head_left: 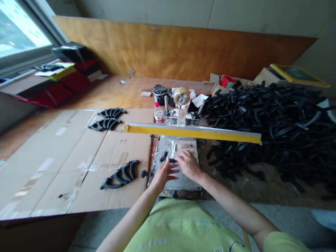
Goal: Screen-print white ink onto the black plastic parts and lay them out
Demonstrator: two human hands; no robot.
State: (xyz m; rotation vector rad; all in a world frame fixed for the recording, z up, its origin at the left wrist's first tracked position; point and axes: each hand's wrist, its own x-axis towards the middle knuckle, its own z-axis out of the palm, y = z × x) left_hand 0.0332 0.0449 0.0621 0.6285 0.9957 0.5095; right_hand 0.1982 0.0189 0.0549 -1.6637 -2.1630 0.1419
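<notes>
A black curved handle (163,156) is held above the metal plate of a small bench fixture (192,182). My left hand (165,173) grips it with the thumb up along its near side and the other fingers spread beneath. My right hand (187,164) is at the handle's right end, fingers bent over the plate; whether they grip the handle or only touch it is hard to tell. Just beyond the hands, a long yellow and grey bar (194,133) crosses above the fixture.
Black handles lie in rows on the flattened cardboard (86,168) at left. A large pile of black handles (273,119) covers the right side. Behind the bar stand a red-capped bottle (158,113), a black-stained tub (160,95) and a tape roll (181,97).
</notes>
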